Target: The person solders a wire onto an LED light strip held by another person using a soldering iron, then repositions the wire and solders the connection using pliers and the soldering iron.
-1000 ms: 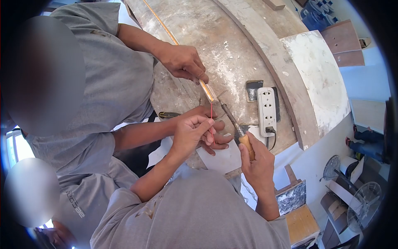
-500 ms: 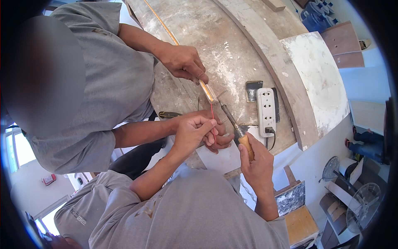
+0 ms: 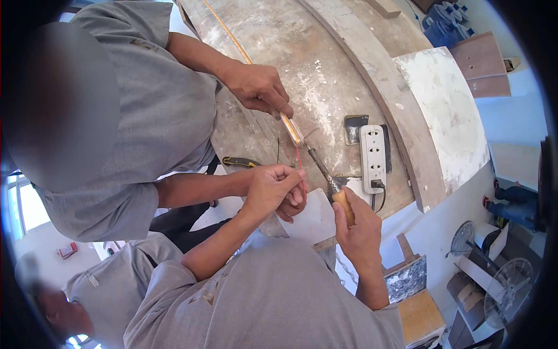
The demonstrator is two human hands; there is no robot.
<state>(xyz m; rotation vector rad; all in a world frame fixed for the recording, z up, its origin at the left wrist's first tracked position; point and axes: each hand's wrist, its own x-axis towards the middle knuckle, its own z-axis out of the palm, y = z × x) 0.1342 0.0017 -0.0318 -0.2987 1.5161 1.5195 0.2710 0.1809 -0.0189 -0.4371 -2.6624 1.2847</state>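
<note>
My left hand (image 3: 272,187) pinches a thin red wire (image 3: 300,163) between thumb and fingers. The wire runs up to the end of a narrow strip (image 3: 292,129) with a yellow-orange line along it. My right hand (image 3: 359,224) is wrapped round the wooden handle of a soldering iron (image 3: 324,165), whose tip is close to the strip's end; whether they touch I cannot tell. A co-worker's hand (image 3: 257,87) presses the strip from above. The co-worker's other hand (image 3: 292,207) is partly hidden behind my left hand.
A white power strip (image 3: 374,158) with a black plug lies on the worn table (image 3: 314,35), beside a dark flat piece (image 3: 354,128). A yellow-black cutter (image 3: 240,161) is at the near edge. A curved board (image 3: 383,87) crosses the right side. Another person (image 3: 122,279) is at lower left.
The co-worker's lower hand has drawn back behind my left hand, its fingers now curled. The person at lower left has shifted. My hands and the iron have barely moved.
</note>
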